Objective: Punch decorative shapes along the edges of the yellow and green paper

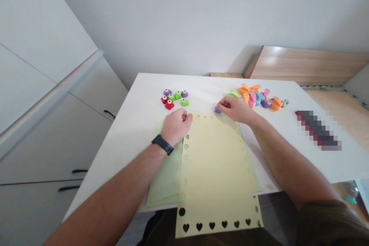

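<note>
Cardstock [215,173] with heart holes touches left hand [176,127]; right hand [234,109] pinches purple punch [217,110].

Your white counter [129,130] runs from the near edge out to the far wall. A pale yellow sheet [213,169], punched with circles and hearts along its borders, lies near the middle and overhangs the near edge. A pale green sheet [165,177] lies partly under it, showing mostly on the left. Toward the far edge sit small square craft punches [173,98] on the left, and larger, colourful punches [253,98] on the right, with a small purple punch [217,110] just left of them. A blurred object [317,130] lies further right.
</note>
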`<action>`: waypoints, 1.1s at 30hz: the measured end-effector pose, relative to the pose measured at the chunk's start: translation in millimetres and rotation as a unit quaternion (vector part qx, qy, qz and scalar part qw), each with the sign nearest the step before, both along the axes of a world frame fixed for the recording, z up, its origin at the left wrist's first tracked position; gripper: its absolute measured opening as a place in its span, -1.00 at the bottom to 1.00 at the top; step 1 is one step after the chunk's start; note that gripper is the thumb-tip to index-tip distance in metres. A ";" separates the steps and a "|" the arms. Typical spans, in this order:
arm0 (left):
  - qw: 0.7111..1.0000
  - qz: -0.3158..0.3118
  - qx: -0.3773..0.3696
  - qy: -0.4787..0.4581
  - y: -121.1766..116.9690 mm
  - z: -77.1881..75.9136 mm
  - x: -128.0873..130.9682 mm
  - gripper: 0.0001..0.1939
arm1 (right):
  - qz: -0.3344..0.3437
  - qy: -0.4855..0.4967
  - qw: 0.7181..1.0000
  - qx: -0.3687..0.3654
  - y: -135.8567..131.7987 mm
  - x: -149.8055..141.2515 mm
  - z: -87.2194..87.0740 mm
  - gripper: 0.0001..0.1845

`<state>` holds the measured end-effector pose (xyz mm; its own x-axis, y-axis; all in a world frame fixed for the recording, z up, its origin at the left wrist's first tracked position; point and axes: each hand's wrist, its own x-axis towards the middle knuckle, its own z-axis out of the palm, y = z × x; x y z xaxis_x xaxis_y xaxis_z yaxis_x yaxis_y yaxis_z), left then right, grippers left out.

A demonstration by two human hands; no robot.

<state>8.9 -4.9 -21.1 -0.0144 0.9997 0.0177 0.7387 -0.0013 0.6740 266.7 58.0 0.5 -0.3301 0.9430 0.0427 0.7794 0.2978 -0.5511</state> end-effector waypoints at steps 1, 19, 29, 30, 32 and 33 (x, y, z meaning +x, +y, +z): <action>1.000 0.000 -0.002 -0.001 0.1 0.5 0.2 -0.72 | -0.006 -0.002 1.000 0.005 -0.9 2.2 2.0 -0.73; 1.000 0.003 -0.010 0.003 1.4 -1.1 -0.3 -0.69 | -0.128 -0.020 0.992 -0.010 -22.7 81.7 13.4 -0.57; 1.000 0.001 -0.010 0.009 0.8 0.5 1.1 -0.70 | -0.133 0.077 0.988 -0.012 -21.6 90.3 -6.7 -0.59; 1.000 0.001 -0.010 0.009 0.8 0.4 0.9 -0.70 | -0.135 0.086 0.987 -0.017 -22.2 89.8 -6.5 -0.58; 1.000 -0.001 -0.007 0.007 0.9 0.1 0.7 -0.70 | -0.143 0.104 0.984 -0.026 -23.4 88.3 -5.8 -0.57; 1.000 -0.002 -0.005 0.007 1.0 0.0 0.6 -0.70 | -0.147 0.112 0.982 -0.031 -23.8 87.4 -5.5 -0.57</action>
